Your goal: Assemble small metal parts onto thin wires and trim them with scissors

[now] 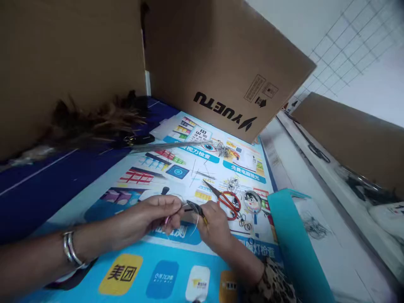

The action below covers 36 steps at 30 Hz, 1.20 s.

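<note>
Near the middle of the table, my left hand (162, 212) pinches a thin wire (197, 221) between thumb and fingers. A small pink bit shows below those fingers; what it is I cannot make out. My right hand (215, 227) is closed around a pair of pliers (193, 205) with dark jaws and yellow on the handle. The jaws point left and meet the wire close to my left fingertips. From there the wire's loose part curves downward. Just beyond my right hand lie scissors (234, 206) with orange-red handles and dark blades.
Small rings (245, 223) and a round clear item (252, 202) lie right of the scissors. Farther back are long straight wires (170, 146) and a tangle of wire pieces (223, 149). Brown feathers (97, 120) lie left. Cardboard (176, 50) stands behind; a teal box (293, 240) is right.
</note>
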Tool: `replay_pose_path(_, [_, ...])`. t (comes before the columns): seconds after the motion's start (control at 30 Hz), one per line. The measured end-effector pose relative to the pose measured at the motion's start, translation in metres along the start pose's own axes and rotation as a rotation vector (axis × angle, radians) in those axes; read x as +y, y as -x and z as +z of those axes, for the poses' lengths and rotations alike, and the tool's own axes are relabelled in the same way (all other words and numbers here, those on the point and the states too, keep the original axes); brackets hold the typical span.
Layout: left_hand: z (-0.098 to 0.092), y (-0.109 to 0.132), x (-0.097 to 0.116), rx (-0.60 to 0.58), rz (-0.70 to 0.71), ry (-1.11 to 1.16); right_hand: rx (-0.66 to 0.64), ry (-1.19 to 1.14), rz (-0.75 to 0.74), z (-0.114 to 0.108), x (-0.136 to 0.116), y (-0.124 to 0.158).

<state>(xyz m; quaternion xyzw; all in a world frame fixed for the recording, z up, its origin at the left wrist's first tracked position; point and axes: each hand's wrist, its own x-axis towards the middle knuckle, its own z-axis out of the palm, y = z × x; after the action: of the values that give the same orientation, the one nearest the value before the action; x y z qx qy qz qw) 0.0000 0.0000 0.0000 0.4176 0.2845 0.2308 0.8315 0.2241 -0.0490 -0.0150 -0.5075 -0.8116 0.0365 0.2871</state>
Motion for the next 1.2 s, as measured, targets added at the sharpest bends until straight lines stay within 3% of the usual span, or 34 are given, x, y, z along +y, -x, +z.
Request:
replay_pose_path(0.27, [0.001,0.001,-0.003,-0.127,0.013,0.129,-0.014,-0.019,-0.049,-0.002,0.0,0.0])
replay_pose_path(0.37, [0.0,0.0,-0.002,-0.04,0.083,0.026,-0.049,-0.08,0.025,-0.003,0.0,-0.001])
replay_pose_path(0.57, [0.0,0.002,0.003,0.121,0.226,-0.299,-0.161,-0.442,0.289,-0.018,-0.011,-0.01])
replay_pose_path(0.7, [0.0,0.002,0.002,0.222,0.263,-0.307,-0.363,-0.476,0.259,-0.032,-0.016,-0.015])
replay_pose_path(0.8, [0.001,0.001,0.003,0.276,0.291,-0.283,-0.381,-0.516,0.374,-0.036,-0.014,-0.016])
replay_pose_path(0.87, [0.002,0.0,0.005,0.303,0.298,-0.296,-0.319,-0.683,0.571,-0.035,-0.013,-0.016])
replay_pose_path(0.97, [0.005,-0.001,0.005,0.315,0.289,-0.358,-0.228,-1.132,0.78,-0.029,-0.019,-0.015])
replay_pose_path(1.07, [0.006,-0.001,0.002,0.269,0.284,-0.443,-0.182,-1.467,0.812,-0.021,-0.03,-0.012])
replay_pose_path(1.2, [0.003,-0.002,-0.001,0.175,0.215,-0.365,-0.195,-1.625,0.833,-0.015,-0.037,-0.01])
